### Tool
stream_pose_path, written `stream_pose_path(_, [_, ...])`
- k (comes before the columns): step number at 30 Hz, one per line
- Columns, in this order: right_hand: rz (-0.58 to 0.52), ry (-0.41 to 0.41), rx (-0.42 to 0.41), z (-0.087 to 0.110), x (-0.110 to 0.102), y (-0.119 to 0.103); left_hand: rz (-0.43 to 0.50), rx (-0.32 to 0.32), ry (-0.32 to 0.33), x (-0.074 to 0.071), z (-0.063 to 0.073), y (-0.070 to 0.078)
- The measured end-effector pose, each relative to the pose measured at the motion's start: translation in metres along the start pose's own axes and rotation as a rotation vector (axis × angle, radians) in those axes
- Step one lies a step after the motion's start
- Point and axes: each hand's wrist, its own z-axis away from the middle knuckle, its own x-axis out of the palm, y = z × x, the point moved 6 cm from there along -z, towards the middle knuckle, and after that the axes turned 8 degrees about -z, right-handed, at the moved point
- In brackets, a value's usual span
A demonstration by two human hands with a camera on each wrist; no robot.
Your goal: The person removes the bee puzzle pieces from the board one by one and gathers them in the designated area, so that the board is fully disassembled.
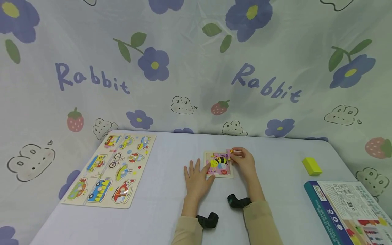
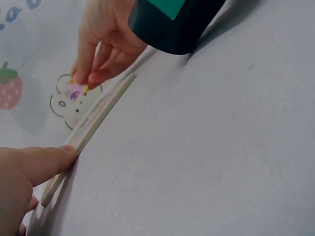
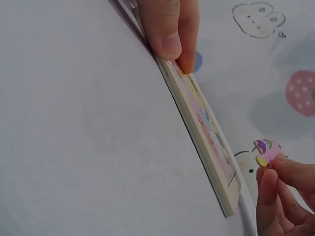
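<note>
A small jigsaw puzzle in a square wooden tray (image 1: 225, 176) lies on the white table, with a yellow and black bee on a pink ground. My left hand (image 1: 196, 182) rests at its left side with the fingers spread, thumb and index finger touching the edge. Over the upper right corner, my right hand (image 1: 245, 164) pinches a pink jigsaw piece (image 3: 270, 152) between thumb and fingers. This piece carries purple, green and yellow marks and is held above the tray in both wrist views.
A wooden vehicle puzzle board (image 1: 139, 170) lies at the left. To the right are a yellow block (image 1: 311, 166) and a printed box (image 1: 343, 200). Black wrist cameras (image 1: 209, 221) sit on both wrists. A patterned curtain (image 1: 190, 68) hangs behind the table.
</note>
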Motion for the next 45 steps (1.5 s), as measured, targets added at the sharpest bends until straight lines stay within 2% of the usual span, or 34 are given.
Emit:
stream_pose_path(8, [-0.09,0.046,-0.017,0.002,-0.016,0.001,-0.003,0.003,0.003,0.001,0.0,0.001])
stream_pose_path(21, [-0.02,0.077,0.043,0.005,-0.04,0.009,-0.016,0.011,0.014,-0.001,0.001,0.0])
stream_pose_path(34, [0.078,0.127,0.061,0.008,-0.045,0.01,-0.017,0.023,0.02,0.0,0.001,0.001])
stream_pose_path(45, [0.086,0.13,0.06,0.006,-0.044,0.01,-0.011,0.018,0.017,-0.001,0.001,0.0])
